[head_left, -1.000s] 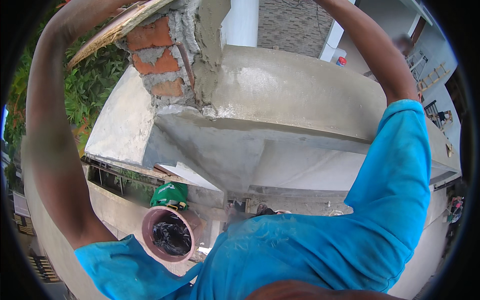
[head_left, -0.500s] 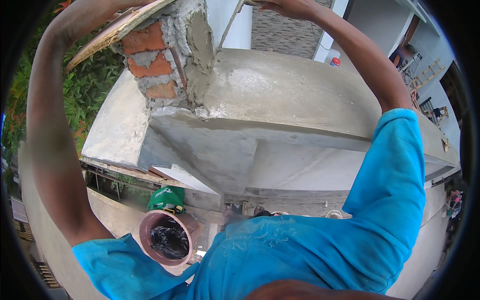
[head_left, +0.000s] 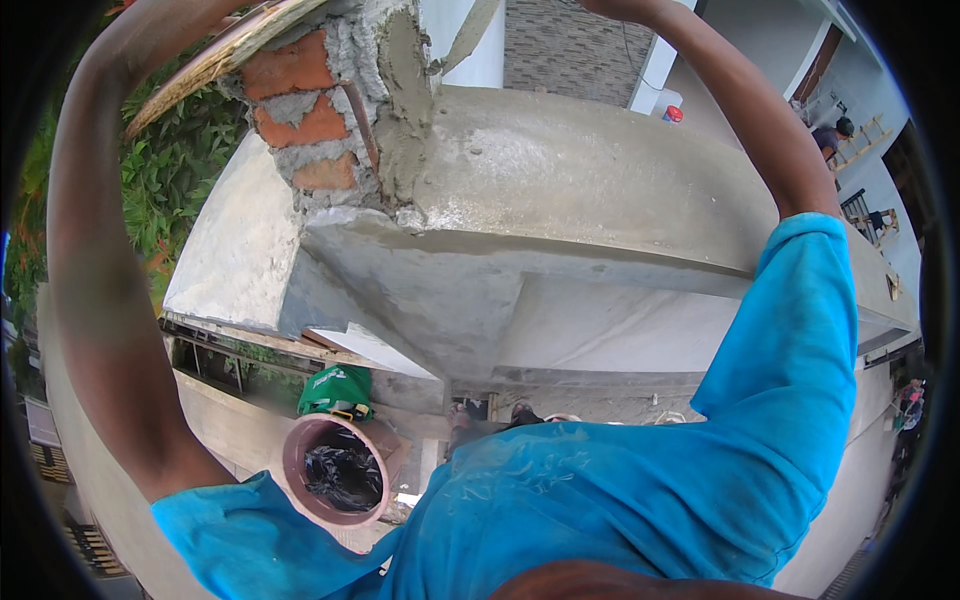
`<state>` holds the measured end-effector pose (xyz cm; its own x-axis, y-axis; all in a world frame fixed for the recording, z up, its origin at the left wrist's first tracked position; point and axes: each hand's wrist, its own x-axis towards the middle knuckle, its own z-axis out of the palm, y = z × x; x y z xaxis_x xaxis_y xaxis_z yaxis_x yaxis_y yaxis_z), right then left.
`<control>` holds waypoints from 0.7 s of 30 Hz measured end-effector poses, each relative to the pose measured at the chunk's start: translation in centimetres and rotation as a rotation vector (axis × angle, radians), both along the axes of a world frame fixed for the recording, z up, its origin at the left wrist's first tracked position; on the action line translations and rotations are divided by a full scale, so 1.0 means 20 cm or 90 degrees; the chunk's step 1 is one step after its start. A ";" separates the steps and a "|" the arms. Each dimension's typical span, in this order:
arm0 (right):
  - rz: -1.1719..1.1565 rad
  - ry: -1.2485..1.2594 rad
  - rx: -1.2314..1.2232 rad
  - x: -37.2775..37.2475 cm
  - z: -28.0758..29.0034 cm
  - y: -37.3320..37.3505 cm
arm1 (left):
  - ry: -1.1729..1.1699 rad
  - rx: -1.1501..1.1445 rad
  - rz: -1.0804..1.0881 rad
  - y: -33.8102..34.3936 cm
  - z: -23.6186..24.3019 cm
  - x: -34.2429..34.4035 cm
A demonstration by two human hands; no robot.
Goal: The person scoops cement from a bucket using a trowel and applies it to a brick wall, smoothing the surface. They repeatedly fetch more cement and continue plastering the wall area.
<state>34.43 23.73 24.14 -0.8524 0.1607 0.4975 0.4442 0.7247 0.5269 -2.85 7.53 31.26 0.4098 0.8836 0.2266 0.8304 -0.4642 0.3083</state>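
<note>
A brick pillar (head_left: 305,122) rises in front of me, its orange bricks bare on one side. Wet grey mortar (head_left: 403,110) coats the side toward my right. At that coated edge is the grey blade of a trowel (head_left: 474,28), whose handle lies beyond the upper edge. My right hand (head_left: 622,7) holds the trowel, though its fingers are mostly cut off there. On the left, a rough-edged wooden board (head_left: 215,68) slants beside the pillar. My left hand (head_left: 222,8) reaches up at the board, and its fingers are hidden.
A grey cement ledge (head_left: 590,165) runs right from the pillar's foot. Below stand a pinkish bucket (head_left: 292,470) lined with black plastic and a green bag (head_left: 338,388). Leafy plants (head_left: 185,165) grow at left. Far right, a person (head_left: 830,138) is near a wooden ladder (head_left: 862,143).
My right hand has moved right and upward toward the picture's edge. The trowel blade has risen and turned, showing more of its flat face. My left arm has shifted only slightly.
</note>
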 end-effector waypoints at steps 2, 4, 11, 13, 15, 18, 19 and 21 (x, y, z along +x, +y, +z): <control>-0.017 -0.044 -0.038 0.06 -0.04 0.02 | 0.011 0.016 -0.026 0.04 -0.02 0.02; -0.025 -0.067 -0.009 0.08 -0.03 0.03 | 0.007 0.013 -0.085 0.09 -0.03 0.00; -0.008 -0.124 0.044 -0.13 0.04 0.05 | -0.177 -0.076 -0.110 0.25 -0.14 -0.17; 0.004 -0.131 0.083 -0.18 0.10 0.05 | -0.176 -0.009 -0.058 0.23 -0.14 -0.17; 0.007 -0.110 0.117 -0.23 0.15 0.04 | -0.177 -0.026 -0.068 0.21 -0.14 -0.16; -0.048 -0.107 0.131 -0.26 0.25 -0.03 | -0.210 -0.119 -0.122 0.24 -0.13 -0.17; -0.039 -0.092 0.167 -0.23 0.27 -0.04 | -0.212 -0.148 -0.138 0.24 -0.12 -0.17; -0.020 -0.064 0.244 -0.14 0.31 -0.06 | -0.196 -0.180 -0.160 0.25 -0.11 -0.15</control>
<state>31.72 22.47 30.28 -0.8976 0.0060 0.4407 0.3952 0.4534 0.7989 -5.83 12.49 29.04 0.5706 0.8100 0.1356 0.5533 -0.5012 0.6653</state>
